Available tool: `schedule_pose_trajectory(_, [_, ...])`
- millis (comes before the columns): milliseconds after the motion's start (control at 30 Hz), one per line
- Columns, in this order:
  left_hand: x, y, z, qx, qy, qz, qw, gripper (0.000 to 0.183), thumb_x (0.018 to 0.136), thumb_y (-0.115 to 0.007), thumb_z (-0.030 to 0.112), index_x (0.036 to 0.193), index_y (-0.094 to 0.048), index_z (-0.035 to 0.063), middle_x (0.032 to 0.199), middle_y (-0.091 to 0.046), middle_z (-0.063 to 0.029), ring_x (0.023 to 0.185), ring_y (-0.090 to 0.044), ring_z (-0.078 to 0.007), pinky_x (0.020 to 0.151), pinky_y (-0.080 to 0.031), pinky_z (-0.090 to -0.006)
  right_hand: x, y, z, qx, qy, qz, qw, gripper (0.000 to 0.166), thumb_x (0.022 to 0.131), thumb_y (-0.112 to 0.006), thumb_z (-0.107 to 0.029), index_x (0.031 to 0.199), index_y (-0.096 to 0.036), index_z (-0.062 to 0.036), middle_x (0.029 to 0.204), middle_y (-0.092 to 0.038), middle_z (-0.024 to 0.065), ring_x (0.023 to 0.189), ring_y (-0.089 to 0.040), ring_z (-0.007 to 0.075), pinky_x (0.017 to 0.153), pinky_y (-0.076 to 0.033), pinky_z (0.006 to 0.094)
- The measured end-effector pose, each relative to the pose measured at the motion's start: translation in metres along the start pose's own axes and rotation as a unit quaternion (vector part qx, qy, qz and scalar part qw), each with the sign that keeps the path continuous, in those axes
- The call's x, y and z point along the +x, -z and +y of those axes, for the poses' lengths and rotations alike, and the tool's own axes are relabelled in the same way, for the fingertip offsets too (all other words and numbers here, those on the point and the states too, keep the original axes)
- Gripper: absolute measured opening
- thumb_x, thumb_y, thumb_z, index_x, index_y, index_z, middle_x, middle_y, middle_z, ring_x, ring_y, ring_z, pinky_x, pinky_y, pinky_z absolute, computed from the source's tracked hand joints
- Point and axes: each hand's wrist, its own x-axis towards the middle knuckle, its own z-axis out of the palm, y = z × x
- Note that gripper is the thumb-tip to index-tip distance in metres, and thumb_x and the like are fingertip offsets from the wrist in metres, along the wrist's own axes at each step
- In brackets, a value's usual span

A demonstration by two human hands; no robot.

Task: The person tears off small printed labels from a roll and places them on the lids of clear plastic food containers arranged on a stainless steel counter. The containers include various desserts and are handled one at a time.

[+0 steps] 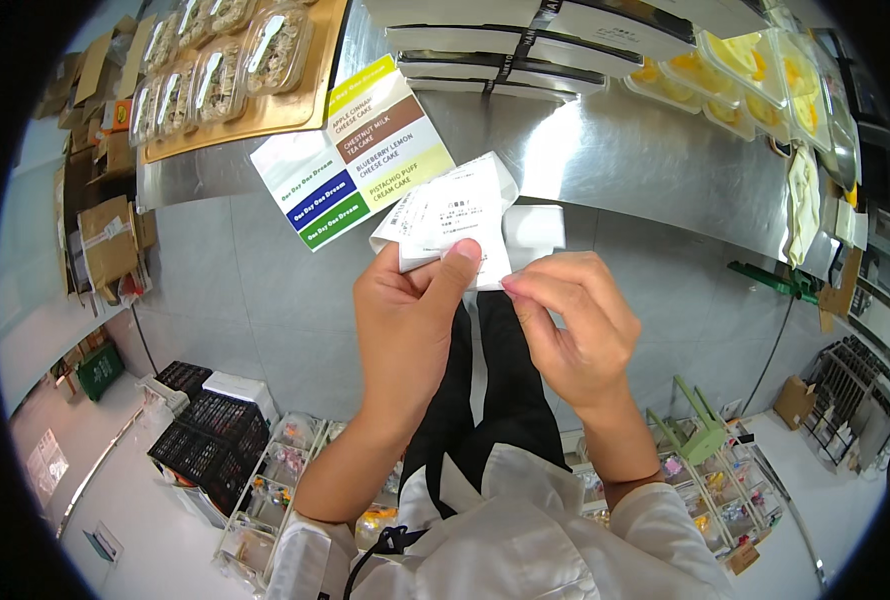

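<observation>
My left hand (415, 315) grips a folded strip of white printed labels (452, 202), thumb on top and fingers beneath. At the strip's lower right corner, the thumb and forefinger of my right hand (576, 322) pinch its edge. More white strip curls out behind and to the right of the hands. Just beyond my left hand, a sheet of coloured cake labels (370, 157) overhangs the near edge of a stainless steel table (490, 131). The small print on the white strip is too fine to tell.
Clear boxes of crumb-topped food with white spoons (216, 75) sit on a wooden tray (265, 129) at the left. White boxes with black bands (512, 41) are stacked behind. Yellow-filled containers (760, 75) and a cloth (801, 206) lie right. Black crates (216, 439) and a green stool (696, 439) are nearby.
</observation>
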Motion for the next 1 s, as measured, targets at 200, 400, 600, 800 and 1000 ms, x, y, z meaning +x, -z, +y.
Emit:
schedule_pose_trajectory(200, [0.007, 0.012, -0.001, -0.027, 0.075, -0.034, 0.996, 0.021, 0.091, -0.068, 0.02, 0.104, -0.064, 0.004, 0.09, -0.069, -0.0021, 0.072, -0.059, -0.0053, 0.06, -0.042, -0.0214, 0.001, -0.003, 0.006, -0.063, 0.141, 0.026, 0.988, 0.027, 0.061, -0.074, 0.005, 0.088, -0.071, -0.0003, 0.088, -0.066, 0.0082, 0.075, -0.063, 0.0224, 0.061, -0.052, 0.0301])
schedule_pose_trajectory(400, [0.012, 0.015, -0.003, -0.116, 0.144, -0.036, 0.982, 0.025, 0.094, -0.063, 0.022, 0.113, -0.061, 0.0057, 0.094, -0.069, -0.002, 0.075, -0.063, -0.0074, 0.063, -0.048, -0.0234, 0.007, -0.005, 0.005, -0.063, 0.142, 0.03, 0.987, 0.026, 0.062, -0.076, 0.001, 0.087, -0.072, -0.004, 0.091, -0.067, 0.0078, 0.077, -0.064, 0.0228, 0.066, -0.052, 0.0319])
schedule_pose_trajectory(600, [0.019, 0.024, -0.011, -0.122, 0.116, 0.043, 0.985, 0.027, 0.096, -0.061, 0.022, 0.117, -0.058, 0.0061, 0.096, -0.068, -0.0025, 0.083, -0.064, -0.0089, 0.069, -0.05, -0.0233, 0.021, 0.006, 0.027, 0.048, 0.033, 0.17, 0.984, 0.018, 0.073, -0.074, 0.009, 0.086, -0.066, -0.0019, 0.086, -0.068, 0.0093, 0.073, -0.063, 0.0175, 0.066, -0.049, 0.0278])
schedule_pose_trajectory(800, [0.014, 0.021, -0.017, -0.111, 0.116, 0.04, 0.986, 0.029, 0.094, -0.064, 0.023, 0.116, -0.055, 0.0049, 0.094, -0.067, -0.0041, 0.076, -0.06, -0.0071, 0.061, -0.044, -0.0222, 0.075, -0.007, 0.08, 0.097, -0.084, 0.281, 0.951, 0.034, 0.08, -0.075, 0.003, 0.107, -0.054, -0.0015, 0.088, -0.069, 0.008, 0.076, -0.062, 0.0106, 0.069, -0.048, 0.023])
schedule_pose_trajectory(1000, [0.016, 0.02, -0.027, -0.111, 0.114, 0.057, 0.986, 0.029, 0.093, -0.066, 0.023, 0.113, -0.057, 0.0045, 0.092, -0.067, -0.0041, 0.073, -0.059, -0.0057, 0.058, -0.041, -0.0213, 0.082, -0.016, 0.097, 0.076, -0.078, 0.269, 0.957, 0.032, 0.08, -0.076, 0.0, 0.103, -0.053, -0.0023, 0.088, -0.07, 0.007, 0.078, -0.063, 0.0099, 0.068, -0.047, 0.0222])
